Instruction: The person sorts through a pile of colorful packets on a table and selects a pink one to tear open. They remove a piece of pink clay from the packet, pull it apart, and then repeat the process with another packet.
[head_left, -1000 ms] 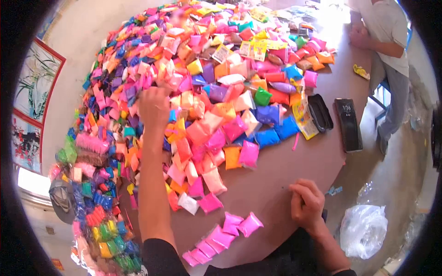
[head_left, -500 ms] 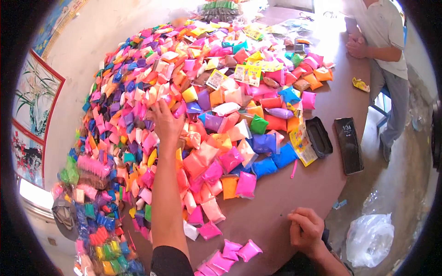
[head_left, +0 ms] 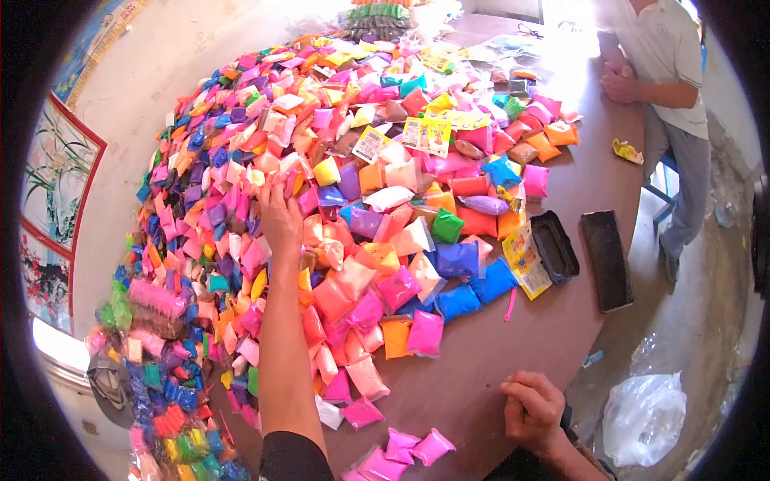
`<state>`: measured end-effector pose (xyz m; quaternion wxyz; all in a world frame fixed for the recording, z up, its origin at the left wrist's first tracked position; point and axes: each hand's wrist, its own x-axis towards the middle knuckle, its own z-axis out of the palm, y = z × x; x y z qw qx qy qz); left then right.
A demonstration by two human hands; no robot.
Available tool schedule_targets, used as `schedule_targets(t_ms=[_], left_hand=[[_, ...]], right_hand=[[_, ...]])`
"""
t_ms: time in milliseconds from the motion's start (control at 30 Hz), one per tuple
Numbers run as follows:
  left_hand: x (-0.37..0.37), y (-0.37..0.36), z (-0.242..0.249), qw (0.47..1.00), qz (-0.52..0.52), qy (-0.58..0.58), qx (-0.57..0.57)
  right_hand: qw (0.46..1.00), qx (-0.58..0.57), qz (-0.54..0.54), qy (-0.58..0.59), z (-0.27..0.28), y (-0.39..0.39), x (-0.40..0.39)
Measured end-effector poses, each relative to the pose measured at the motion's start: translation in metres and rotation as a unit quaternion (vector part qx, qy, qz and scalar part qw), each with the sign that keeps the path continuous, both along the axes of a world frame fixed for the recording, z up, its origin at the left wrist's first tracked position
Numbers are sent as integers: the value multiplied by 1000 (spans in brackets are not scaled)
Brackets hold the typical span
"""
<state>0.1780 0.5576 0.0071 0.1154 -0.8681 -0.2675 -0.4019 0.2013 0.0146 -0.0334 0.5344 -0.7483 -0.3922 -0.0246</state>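
Observation:
A large heap of small packets in many colours (head_left: 329, 301) covers much of the brown table (head_left: 481, 365). My left hand (head_left: 281, 216) reaches into the middle of the heap, its fingertips among pink and orange packets; whether it grips one cannot be made out. Near the table's front edge, my right hand (head_left: 533, 407) is curled, away from the packets, and what it may hold is hidden. Several pink packets (head_left: 433, 446) lie apart from the heap at the front. Printed yellow cards (head_left: 427, 136) rest on top of the heap.
A black phone (head_left: 607, 260) lies beside an open black case (head_left: 555, 247) on the right. Another person (head_left: 670, 88) stands at the far right with hands together. A clear plastic bag (head_left: 644, 418) is on the floor. Bagged packets (head_left: 188, 441) stand at the lower left.
The view has shifted slightly. My left hand stays among the packets with its fingers a little differently bent. The phone's lit screen has gone dark.

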Motion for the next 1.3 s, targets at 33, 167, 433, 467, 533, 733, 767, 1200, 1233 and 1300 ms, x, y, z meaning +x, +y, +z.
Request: schedule_targets(t_ms=[33, 167, 433, 467, 533, 733, 767, 1200, 1233, 1300], left_hand=[[0, 1, -1, 1000, 0, -5, -3], [-7, 6, 1, 999, 5, 4, -35], [-13, -25, 19, 992, 21, 94, -85], [-10, -33, 18, 989, 10, 123, -78], [-3, -38, 16, 985, 26, 152, -78], [7, -21, 14, 974, 70, 184, -113], [6, -21, 16, 974, 56, 170, -137], [-27, -97, 85, 852, -167, -39, -494], [-25, -103, 85, 867, -165, 6, -470], [-14, -101, 63, 908, -154, 95, -378]], right_hand=[[1000, -2, -1, 0, 0, 0, 0], [1000, 0, -5, 4, 1, 1, 0], [1000, 0, 7, 13, 8, 1, 0], [1000, -1, 13, 13, 8, 0, 0], [1000, -1, 11, 15, 8, 0, -1], [1000, 5, 10, 14, 8, 1, -2], [1000, 7, 9, 14, 9, 0, -1], [1000, 5, -6, 25, 6, -2, -3], [1000, 5, -4, 29, 8, -2, -3], [999, 6, 0, 32, 10, -1, -3]])
